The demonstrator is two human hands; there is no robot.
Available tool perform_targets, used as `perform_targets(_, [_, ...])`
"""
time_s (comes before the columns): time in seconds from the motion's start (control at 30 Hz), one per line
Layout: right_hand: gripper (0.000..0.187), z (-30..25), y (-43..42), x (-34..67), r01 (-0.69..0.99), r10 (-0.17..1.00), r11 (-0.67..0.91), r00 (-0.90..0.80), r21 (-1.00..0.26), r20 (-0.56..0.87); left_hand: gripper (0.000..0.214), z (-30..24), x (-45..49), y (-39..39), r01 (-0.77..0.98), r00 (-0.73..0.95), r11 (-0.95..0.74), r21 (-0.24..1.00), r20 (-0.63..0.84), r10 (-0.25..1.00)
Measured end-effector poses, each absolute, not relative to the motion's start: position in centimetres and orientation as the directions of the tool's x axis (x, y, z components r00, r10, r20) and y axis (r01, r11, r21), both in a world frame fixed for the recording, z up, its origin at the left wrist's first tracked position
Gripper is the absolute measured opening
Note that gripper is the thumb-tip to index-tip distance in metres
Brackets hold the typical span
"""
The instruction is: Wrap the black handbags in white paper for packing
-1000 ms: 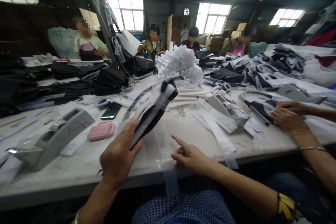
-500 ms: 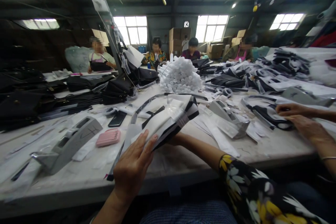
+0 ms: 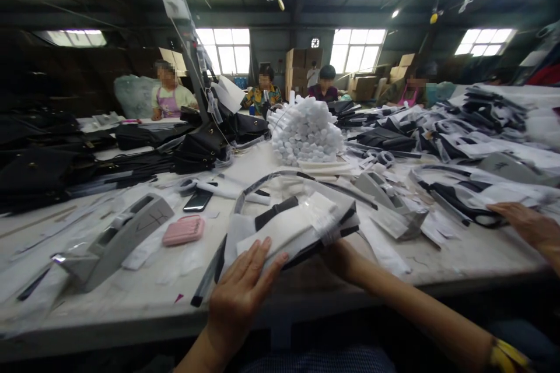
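Fingers of my left hand [image 3: 245,288] lie straight against the white padding of a wrapped black-and-white bundle [image 3: 280,232], the thumb spread a little from them; whether they are closed around its edge I cannot tell. My right hand [image 3: 341,259] reaches to the bundle's other end from beneath, and since the bundle covers its fingertips, I cannot tell how they are set either. The bundle sits between my hands over the near edge of the table [image 3: 118,309], tilted, with shiny clear tape [image 3: 324,215] around its right end. A long dark band [image 3: 204,285] stretches from just beside my left wrist, and an arch of strap curves up behind the padding. To my left are a pink case [image 3: 184,230], a dark phone [image 3: 198,200] just behind it, and a grey tape dispenser [image 3: 146,215]; another dispenser [image 3: 378,189] stands beyond my right hand. Farther right, a co-worker's hand [image 3: 527,226] is at another black-and-white piece [image 3: 476,213]. Straight ahead rises a heap of white rods [image 3: 306,134], with black bags [image 3: 201,148] to its left. Several people sit across the table, before cardboard boxes [image 3: 297,70] and bright windows [image 3: 359,46].
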State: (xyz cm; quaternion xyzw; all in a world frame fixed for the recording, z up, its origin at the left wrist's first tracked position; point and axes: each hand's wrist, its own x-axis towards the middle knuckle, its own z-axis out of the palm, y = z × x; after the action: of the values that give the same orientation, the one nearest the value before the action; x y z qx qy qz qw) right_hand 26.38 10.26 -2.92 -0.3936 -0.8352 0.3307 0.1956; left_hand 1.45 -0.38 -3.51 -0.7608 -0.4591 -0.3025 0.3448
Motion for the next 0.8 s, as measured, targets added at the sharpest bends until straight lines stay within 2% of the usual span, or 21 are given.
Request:
perform_targets(0.07, [0.023, -2.0, 8.2, 27.7, 0.492, 0.692, 0.550, -0.721, -0.675, 0.038, 0.048, -4.8, 2.0, -0.5, 0.890, 0.428, -0.377, -0.258, 0.759, 0.491])
perform_targets(0.13, [0.031, -0.3, 6.3, 28.9, 0.427, 0.566, 0.621, -0.824, -0.657, 0.001, 0.047, -5.8, 2.3, -0.7, 0.867, 0.464, -0.417, -0.271, 0.744, 0.480])
perform_targets(0.2, [0.033, 1.7, 5.5, 29.1, 0.380, 0.525, 0.670, -0.850, -0.638, 0.045, 0.046, -6.3, 2.4, -0.8, 0.845, 0.499, -0.452, -0.286, 0.728, 0.471])
perform_targets(0.33, [0.024, 3.5, 9.4, 26.4, 0.414, 0.729, 0.597, -0.638, -0.687, 0.249, 0.047, -6.1, 1.9, -0.8, 0.803, 0.557, -0.510, -0.309, 0.692, 0.458])
perform_targets(0.4, [0.022, 2.9, 13.2, 23.9, 0.454, 0.810, 0.477, -0.560, -0.753, 0.175, 0.046, -5.9, 1.7, -0.9, 0.776, 0.585, -0.547, -0.314, 0.682, 0.438])
perform_targets(0.47, [0.017, 1.7, 17.1, 21.0, 0.572, 0.860, 0.358, -0.509, -0.738, 0.022, 0.043, -5.7, 1.7, -1.1, 0.754, 0.600, -0.580, -0.307, 0.682, 0.418])
perform_targets(0.57, [0.022, -0.2, 21.5, 17.1, 0.642, 0.900, 0.239, -0.427, -0.728, -0.081, 0.040, -5.6, 1.8, -1.5, 0.737, 0.604, -0.609, -0.293, 0.689, 0.399])
perform_targets(0.67, [0.029, -1.6, 23.8, 14.4, 0.651, 0.917, 0.121, -0.363, -0.749, -0.167, 0.039, -5.5, 2.1, -1.6, 0.743, 0.594, -0.604, -0.289, 0.700, 0.396])
perform_targets(0.8, [0.025, -2.4, 24.4, 13.6, 0.620, 0.911, -0.009, -0.319, -0.785, -0.263, 0.040, -5.4, 2.4, -1.3, 0.767, 0.574, -0.577, -0.280, 0.702, 0.421])
